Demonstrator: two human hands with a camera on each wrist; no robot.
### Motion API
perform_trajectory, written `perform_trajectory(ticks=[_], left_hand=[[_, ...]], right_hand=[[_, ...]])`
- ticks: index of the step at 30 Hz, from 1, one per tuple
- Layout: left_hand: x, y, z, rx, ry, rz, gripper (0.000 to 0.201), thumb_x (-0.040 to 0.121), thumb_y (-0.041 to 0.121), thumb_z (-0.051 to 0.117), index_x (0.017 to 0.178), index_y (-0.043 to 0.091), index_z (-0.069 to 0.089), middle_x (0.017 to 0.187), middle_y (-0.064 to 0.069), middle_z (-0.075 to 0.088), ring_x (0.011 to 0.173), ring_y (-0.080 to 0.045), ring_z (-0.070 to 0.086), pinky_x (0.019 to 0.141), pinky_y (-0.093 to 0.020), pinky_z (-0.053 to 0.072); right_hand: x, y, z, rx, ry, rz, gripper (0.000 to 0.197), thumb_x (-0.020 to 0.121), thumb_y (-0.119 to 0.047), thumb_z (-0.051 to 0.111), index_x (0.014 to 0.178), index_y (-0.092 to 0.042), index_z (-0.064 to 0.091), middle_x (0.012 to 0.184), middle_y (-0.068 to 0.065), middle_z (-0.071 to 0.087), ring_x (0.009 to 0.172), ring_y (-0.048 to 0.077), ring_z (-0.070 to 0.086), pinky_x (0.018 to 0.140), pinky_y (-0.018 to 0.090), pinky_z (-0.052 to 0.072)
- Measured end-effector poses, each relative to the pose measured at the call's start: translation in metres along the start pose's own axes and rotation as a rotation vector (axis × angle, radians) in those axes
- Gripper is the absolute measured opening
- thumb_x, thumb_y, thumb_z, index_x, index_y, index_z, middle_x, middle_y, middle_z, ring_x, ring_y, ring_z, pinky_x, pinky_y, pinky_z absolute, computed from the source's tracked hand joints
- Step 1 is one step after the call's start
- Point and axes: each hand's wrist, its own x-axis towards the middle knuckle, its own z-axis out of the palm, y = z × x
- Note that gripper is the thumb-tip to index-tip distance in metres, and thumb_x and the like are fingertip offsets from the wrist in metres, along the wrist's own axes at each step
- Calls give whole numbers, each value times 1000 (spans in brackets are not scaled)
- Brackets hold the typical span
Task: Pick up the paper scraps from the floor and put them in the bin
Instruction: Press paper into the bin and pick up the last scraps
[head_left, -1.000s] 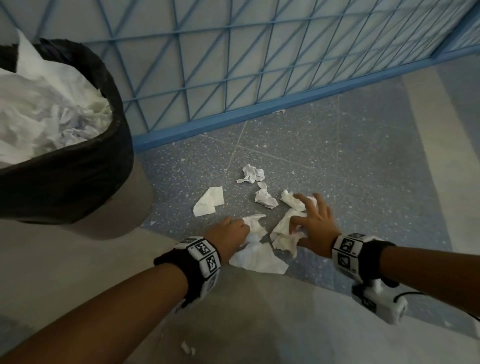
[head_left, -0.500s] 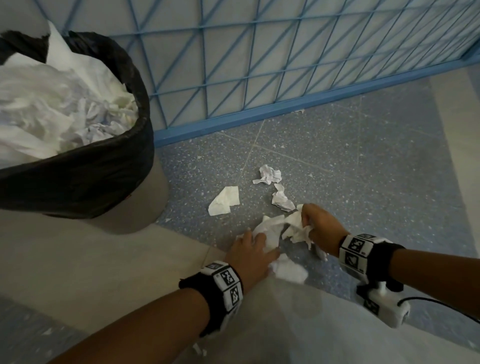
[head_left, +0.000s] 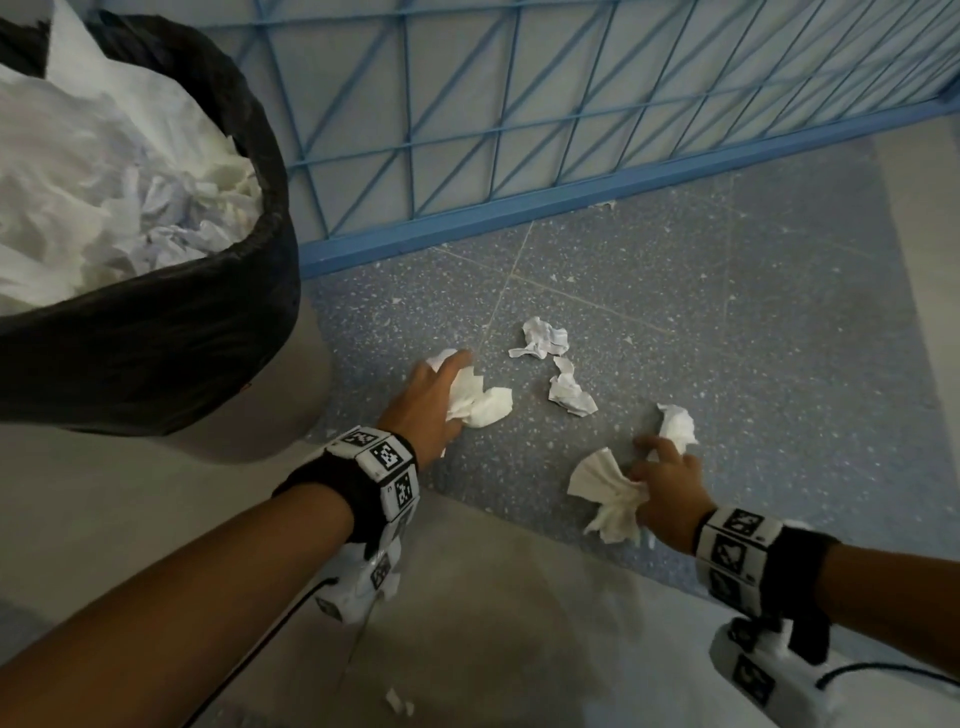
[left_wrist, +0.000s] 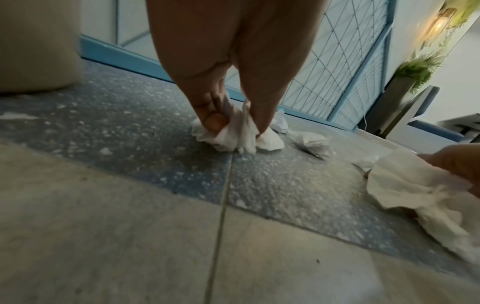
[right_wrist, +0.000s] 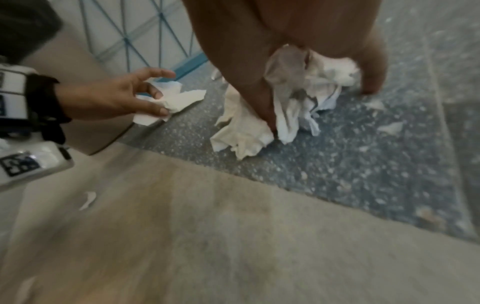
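My left hand (head_left: 436, 389) grips a wad of white paper scraps (head_left: 480, 402) low over the blue speckled floor, close to the bin's base; the left wrist view shows its fingers pinching the wad (left_wrist: 233, 133). My right hand (head_left: 660, 478) holds another bunch of crumpled paper (head_left: 608, 488), with one scrap (head_left: 678, 423) sticking out past the fingers; the right wrist view shows that bunch (right_wrist: 298, 92) touching the floor. Two loose crumpled scraps (head_left: 540, 338) (head_left: 571, 395) lie on the floor between and beyond my hands. The bin (head_left: 156, 332), lined with a black bag, stands at the left, heaped with white paper.
A blue wire fence (head_left: 519, 130) on a blue base rail runs along the back of the floor. A tiny paper bit (head_left: 397, 701) lies on the beige tile near me. Beige tiles border the blue floor at the front and right.
My hands have drawn apart: the left carried its wad forward and left toward the bin and a flat scrap there, the right pulled back with its bunch. The pile between them is gone.
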Motion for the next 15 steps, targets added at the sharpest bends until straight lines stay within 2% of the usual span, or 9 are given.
perform_trajectory(ticks=[2,4,6,9,11,13,15], left_hand=[[7,-4,5,14,-44,-53,72,85,5,58,144,26,21,141,-17,28,120,-35,47,102,-42,42],[13,-6,9,56,-59,-116,66,86,10,58,143,18,25,142,-16,26,122,-35,46,104,-43,41],[17,-7,9,101,-49,-141,53,86,13,57,135,12,36,138,-16,31,119,-35,48,102,-41,42],[19,-8,7,133,4,-127,40,89,12,53,128,7,46,140,-17,34,116,-36,50,95,-38,43],[19,-10,5,179,31,-123,34,91,13,51,124,6,49,137,-20,38,113,-36,52,93,-38,45],[20,-13,4,201,28,-108,31,91,12,50,122,5,50,134,-19,42,110,-35,53,90,-39,48],[20,-20,5,112,11,-75,45,91,8,49,135,5,40,135,-16,45,107,-26,55,83,-34,51]], right_hand=[[7,3,1,24,36,-69,42,77,1,56,116,-13,60,141,10,37,128,36,34,106,33,32],[12,0,-8,88,85,-154,39,73,12,52,109,0,62,127,18,50,120,34,45,96,27,35],[18,-11,-25,113,151,-238,33,75,15,51,104,5,62,116,20,56,111,31,51,87,21,30],[35,-34,-54,117,259,-352,19,77,11,56,94,7,63,107,24,57,101,33,53,84,26,33],[54,-44,-64,80,282,-408,20,74,13,57,93,8,63,115,27,54,107,38,51,89,35,39],[70,-52,-64,16,242,-432,27,73,12,56,99,6,63,130,26,46,119,41,43,102,40,34],[77,-59,-58,-54,132,-410,36,76,9,54,110,0,61,137,21,41,126,37,39,106,35,29]])
